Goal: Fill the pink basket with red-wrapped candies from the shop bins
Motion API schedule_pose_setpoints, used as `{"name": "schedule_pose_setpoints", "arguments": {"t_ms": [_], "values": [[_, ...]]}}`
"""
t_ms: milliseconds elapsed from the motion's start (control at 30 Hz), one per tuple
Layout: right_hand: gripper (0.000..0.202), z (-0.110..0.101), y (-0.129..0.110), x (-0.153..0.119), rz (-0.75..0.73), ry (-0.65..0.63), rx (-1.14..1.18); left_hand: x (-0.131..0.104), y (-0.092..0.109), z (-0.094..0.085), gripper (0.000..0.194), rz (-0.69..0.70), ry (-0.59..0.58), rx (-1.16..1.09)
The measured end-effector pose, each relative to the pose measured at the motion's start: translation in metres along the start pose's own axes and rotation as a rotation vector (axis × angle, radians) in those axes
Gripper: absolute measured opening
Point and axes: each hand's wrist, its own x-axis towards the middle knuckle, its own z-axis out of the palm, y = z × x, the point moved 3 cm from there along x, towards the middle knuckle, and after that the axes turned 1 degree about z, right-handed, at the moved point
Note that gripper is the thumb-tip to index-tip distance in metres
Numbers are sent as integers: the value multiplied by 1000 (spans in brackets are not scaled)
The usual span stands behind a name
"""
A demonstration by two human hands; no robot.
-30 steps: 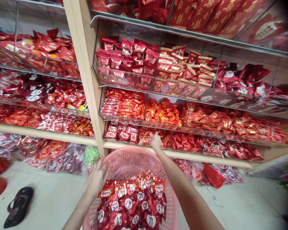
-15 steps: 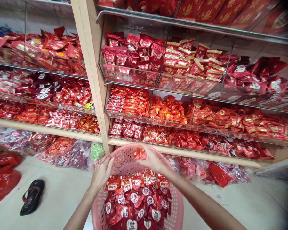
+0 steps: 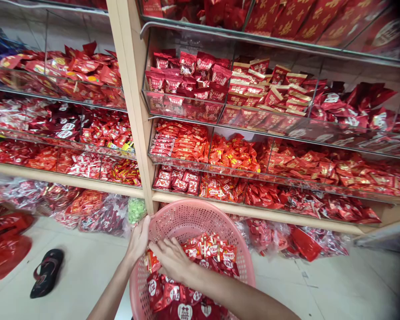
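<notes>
A round pink plastic basket [image 3: 240, 231] with perforated sides stands below me. Red and dark-red candy packets [image 3: 186, 293] with white hearts and lettering lie in it in rows, with smaller orange-red candy packets [image 3: 216, 249] toward the far side. At the basket's left rim is my left hand [image 3: 139, 240], gripping it with the fingers close together. My right hand [image 3: 173, 260] reaches across into the basket, palm down over the packets at the left side. Its fingers are stretched out, touching or just above an orange-red packet; what lies under the palm is hidden.
Shelves with clear fronts hold heaps of red packets [image 3: 233, 153] ahead. A wooden post [image 3: 130, 89] divides them. Clear bags of packets [image 3: 103, 213] lie on the floor beneath. A black flip-flop [image 3: 47, 272] and red bags [image 3: 6, 249] are at the left.
My right hand has moved down and left from the basket's far side, where it held a red packet, to the packets at the left. My left hand's fingers have drawn together.
</notes>
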Motion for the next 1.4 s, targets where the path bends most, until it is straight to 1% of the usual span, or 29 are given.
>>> {"name": "schedule_pose_setpoints", "arguments": {"t_ms": [133,267,333,400,533,633,733,833,900,1000,1167,1300,1400], "values": [[71,10,-7,-1,1,13,-47,1,-2,-2,63,-65,10,-52],[62,15,-13,-3,-59,35,-81,0,-3,-1,64,-69,1,-62],[60,14,-14,-3,-69,36,-54,0,-3,0,64,-78,-6,-74],[61,10,-12,-3,-57,34,23,0,-4,0,64,-86,-17,-91],[64,-2,3,-5,7,60,210,-1,-3,-1,66,-96,-23,-121],[65,-11,26,-11,47,100,271,-1,-2,-3,66,-96,-22,-97],[60,-16,52,-20,106,102,233,0,-2,-3,64,-75,-21,-53],[60,-17,67,-30,100,55,147,1,-4,-2,60,-60,-18,-27],[59,-16,69,-35,71,15,90,1,-5,-1,60,-53,-19,-19],[56,-11,65,-38,51,-36,20,1,-6,-1,61,-49,-20,-8],[56,0,60,-32,45,-35,-22,-1,-3,-2,61,-34,-25,-4],[55,7,62,-29,63,-47,-21,-1,0,-3,61,-31,-17,10],[58,9,63,-31,82,-48,5,0,-1,-3,60,-42,-14,9]]}}
